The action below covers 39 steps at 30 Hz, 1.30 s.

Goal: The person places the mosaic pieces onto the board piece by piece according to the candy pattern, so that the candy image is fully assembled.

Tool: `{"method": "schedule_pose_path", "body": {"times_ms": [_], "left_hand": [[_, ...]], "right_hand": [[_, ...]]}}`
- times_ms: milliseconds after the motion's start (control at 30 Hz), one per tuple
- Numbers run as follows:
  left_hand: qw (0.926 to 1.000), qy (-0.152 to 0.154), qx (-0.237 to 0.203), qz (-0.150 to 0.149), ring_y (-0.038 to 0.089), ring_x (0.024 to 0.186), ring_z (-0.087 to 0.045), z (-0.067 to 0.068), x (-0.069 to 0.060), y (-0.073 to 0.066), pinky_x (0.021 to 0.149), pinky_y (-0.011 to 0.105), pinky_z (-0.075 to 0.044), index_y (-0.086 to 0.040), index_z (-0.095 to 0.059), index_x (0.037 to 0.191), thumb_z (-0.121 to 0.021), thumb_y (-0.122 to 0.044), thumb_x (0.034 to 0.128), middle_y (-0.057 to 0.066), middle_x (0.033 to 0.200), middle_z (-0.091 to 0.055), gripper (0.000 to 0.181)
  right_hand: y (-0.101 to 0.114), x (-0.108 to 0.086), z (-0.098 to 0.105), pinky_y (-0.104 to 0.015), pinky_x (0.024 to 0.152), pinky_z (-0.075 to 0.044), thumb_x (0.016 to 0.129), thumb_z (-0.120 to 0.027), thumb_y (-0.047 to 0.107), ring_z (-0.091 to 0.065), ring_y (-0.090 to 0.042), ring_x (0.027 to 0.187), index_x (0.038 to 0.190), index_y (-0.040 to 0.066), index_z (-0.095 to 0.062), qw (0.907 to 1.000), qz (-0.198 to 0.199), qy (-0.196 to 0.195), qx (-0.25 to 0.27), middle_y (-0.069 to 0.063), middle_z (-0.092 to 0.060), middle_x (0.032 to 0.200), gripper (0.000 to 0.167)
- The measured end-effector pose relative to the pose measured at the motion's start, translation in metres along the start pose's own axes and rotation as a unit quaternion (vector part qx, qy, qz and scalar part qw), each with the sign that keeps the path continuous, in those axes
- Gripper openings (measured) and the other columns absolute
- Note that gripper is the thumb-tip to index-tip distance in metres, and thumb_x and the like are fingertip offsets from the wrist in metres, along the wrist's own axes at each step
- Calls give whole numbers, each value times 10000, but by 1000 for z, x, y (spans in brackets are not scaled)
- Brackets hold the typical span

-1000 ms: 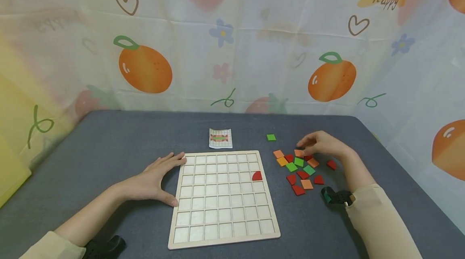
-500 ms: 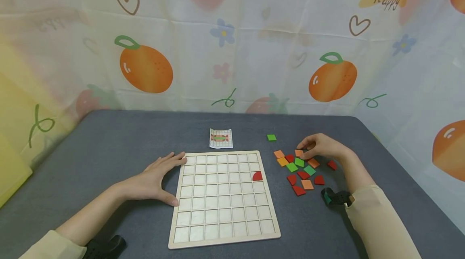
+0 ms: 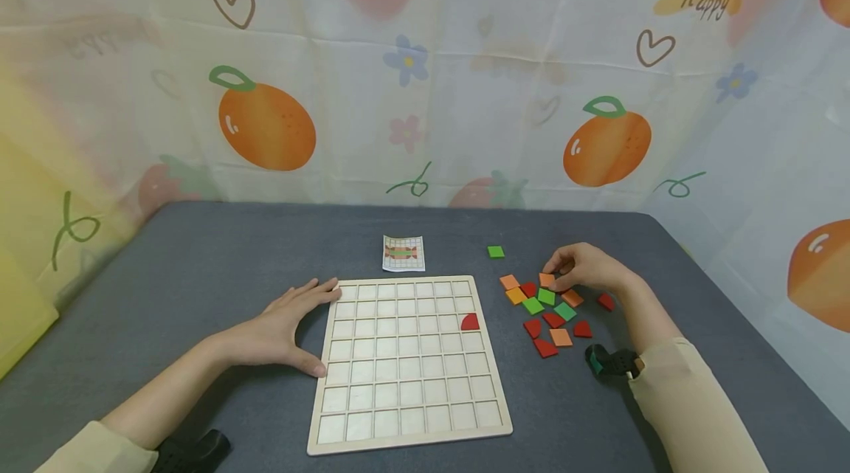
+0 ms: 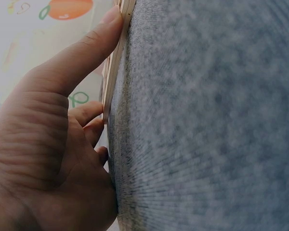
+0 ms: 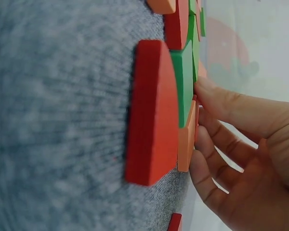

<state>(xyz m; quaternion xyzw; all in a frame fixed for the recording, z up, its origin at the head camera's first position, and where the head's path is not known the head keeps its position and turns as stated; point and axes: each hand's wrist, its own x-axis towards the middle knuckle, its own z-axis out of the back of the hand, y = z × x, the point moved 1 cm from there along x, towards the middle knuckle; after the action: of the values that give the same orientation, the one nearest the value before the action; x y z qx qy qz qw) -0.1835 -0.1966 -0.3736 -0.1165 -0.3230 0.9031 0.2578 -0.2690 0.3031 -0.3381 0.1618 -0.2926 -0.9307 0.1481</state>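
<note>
The wooden grid board (image 3: 409, 430) lies flat, with one red rounded tile (image 3: 470, 322) in a cell near its right edge. My left hand (image 3: 272, 329) is spread at the board's left side, its thumb and fingertips touching the edge; the left wrist view shows the thumb (image 4: 94, 45) against the board's side. At the far side of the loose tiles, my right hand (image 3: 587, 266) pinches an orange tile (image 3: 547, 280) between thumb and fingers. In the right wrist view the right hand (image 5: 250, 139) partly hides tiles beside a green tile (image 5: 183, 86).
Right of the board lie several loose tiles, among them a red one (image 3: 546, 347) and an orange one (image 3: 561, 338). One green tile (image 3: 496, 251) sits apart farther back. A small patterned card (image 3: 403, 254) lies behind the board. A printed curtain hangs beyond the table (image 3: 279, 237).
My right hand has come slightly lower over the tiles, and a red tile beneath it is now hidden. The left hand and board have not moved.
</note>
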Motion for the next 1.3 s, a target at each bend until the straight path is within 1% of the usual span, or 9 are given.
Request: {"method": "schedule_pose_path", "body": {"times_ms": [100,300,400,500,600,833,1033,1167,1300], "left_hand": [[10000,10,-6,1,494,1524,-59,0,0,1,1104,775,-48,-138,-347,1537,-870,-509,653,123,1665,-202,1093],[10000,24,-2,58,497,1524,-50,0,0,1,1102,778,-46,-148,-341,1541,-873,-502,651,118,1668,-194,1096],[10000,42,10,60,501,1522,-50,0,0,1,1103,779,-46,-148,-341,1542,-869,-506,655,121,1669,-190,1092],[10000,59,16,52,504,1521,-51,1,-1,0,1104,779,-46,-150,-341,1542,-863,-512,661,124,1669,-188,1086],[10000,56,24,53,506,1520,-52,1,-1,-1,1102,782,-48,-152,-342,1542,-861,-516,662,127,1669,-187,1084],[10000,50,11,58,508,1519,-53,1,-1,-1,1098,785,-49,-142,-346,1538,-862,-513,659,135,1666,-190,1085],[10000,44,-24,37,509,1520,-43,0,0,0,1104,778,-38,-145,-341,1541,-859,-514,664,134,1668,-183,1083],[10000,53,-34,49,509,1521,-38,1,0,0,1107,775,-35,-146,-335,1545,-858,-514,665,131,1670,-178,1088],[10000,50,-31,23,510,1520,-42,1,0,-1,1108,774,-38,-137,-338,1542,-859,-511,665,138,1668,-183,1087]], "right_hand": [[0,0,0,-432,892,-536,881,-735,171,-581,-285,1062,1102,41,-688,9999,-26,-117,-45,-191,-651,1185,261],[-1,0,-1,-321,778,-542,885,-708,107,-619,-192,893,1058,26,-679,9995,-66,-288,78,-161,-692,1068,193],[-1,1,0,-305,758,-535,892,-695,101,-636,-168,849,1009,37,-687,9993,-57,-372,72,-135,-711,1010,134],[0,2,0,-302,763,-537,899,-691,96,-647,-157,840,955,54,-703,9990,-30,-447,32,-108,-726,974,71],[0,1,0,-301,772,-545,902,-693,100,-658,-153,840,950,63,-712,9988,-35,-485,63,-98,-734,966,64],[2,2,-1,-337,767,-578,897,-726,210,-691,-149,856,1084,45,-716,9998,-111,-153,48,-116,-743,1005,250],[3,3,-1,-357,788,-581,905,-717,210,-691,-158,860,1071,35,-699,9999,-99,16,62,-117,-731,999,241],[4,3,-1,-361,786,-575,898,-726,207,-684,-161,846,1041,36,-682,10000,-33,-18,74,-117,-726,973,227],[4,3,-1,-348,789,-576,904,-717,179,-672,-157,851,1040,44,-678,9998,-13,-163,89,-105,-717,962,195]]}}
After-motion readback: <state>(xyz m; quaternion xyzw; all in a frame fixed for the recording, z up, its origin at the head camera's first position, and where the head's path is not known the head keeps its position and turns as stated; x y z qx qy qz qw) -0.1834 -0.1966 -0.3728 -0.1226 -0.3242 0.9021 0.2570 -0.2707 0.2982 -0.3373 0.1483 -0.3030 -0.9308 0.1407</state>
